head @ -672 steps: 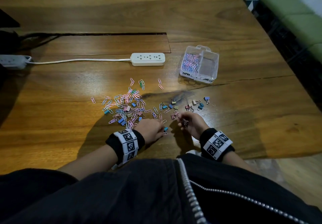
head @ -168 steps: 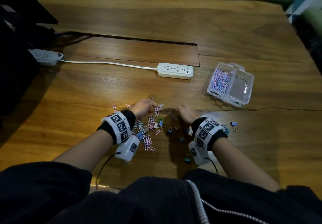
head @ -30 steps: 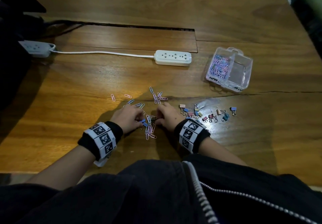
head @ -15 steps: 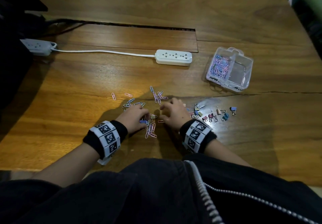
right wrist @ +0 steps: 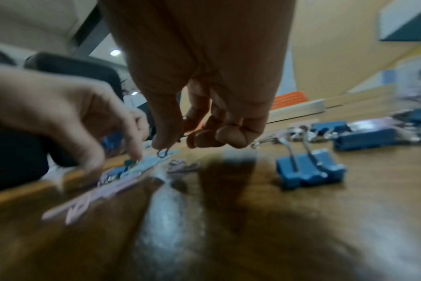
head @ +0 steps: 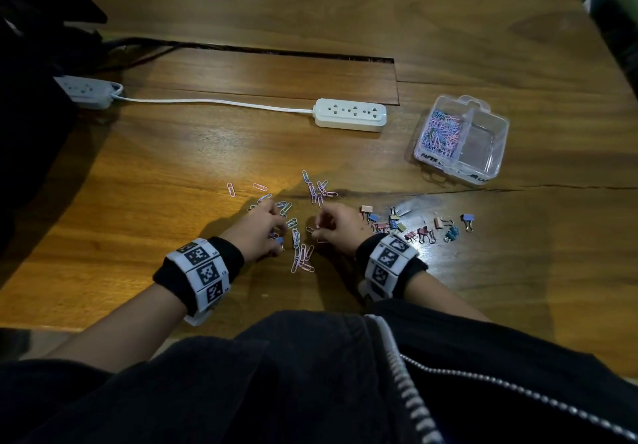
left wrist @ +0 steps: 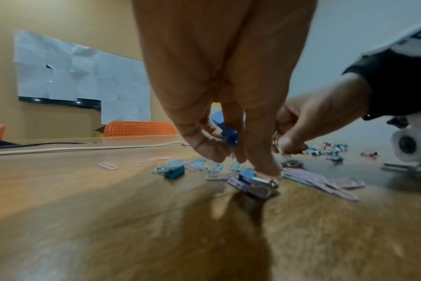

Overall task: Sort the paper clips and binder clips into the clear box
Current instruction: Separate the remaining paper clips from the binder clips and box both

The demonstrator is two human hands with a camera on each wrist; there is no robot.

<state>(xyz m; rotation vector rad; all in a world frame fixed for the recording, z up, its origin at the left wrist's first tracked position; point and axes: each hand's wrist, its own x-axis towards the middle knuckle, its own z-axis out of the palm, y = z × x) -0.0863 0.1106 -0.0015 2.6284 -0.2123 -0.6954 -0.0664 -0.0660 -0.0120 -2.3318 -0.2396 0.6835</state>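
both hands low over the wooden tabletop (head: 145,174), near its front edge at the middle. left hand (head: 257,227) has fingers curled down, pinching a small blue binder clip (left wrist: 229,135) between thumb and fingers, fingertips (left wrist: 264,167) touching the scattered paper clips (head: 300,253) under it. another blue binder clip (left wrist: 173,172) lies on the wood just left of that hand in the left wrist view. right hand (head: 333,227) is curled too, thumb and fingers pinching a thin wire clip (right wrist: 163,153), blurred, kind unclear; its loop hangs just above the wood. the two hands sit just beside each other, not touching.

loose paper clips, pink and light blue, lie between and just beyond the hands. small binder clips (head: 417,227) in mixed colours are spread in a loose row to the right of the right hand. clear box (head: 483,167) sits well apart toward the right edge, further back; left compartment full of paper clips (head: 440,132), right compartment looks bare of clips. white power strip (head: 350,115) lies behind the hands, mid tabletop, its cord running to a second strip (head: 86,91) at the left edge.
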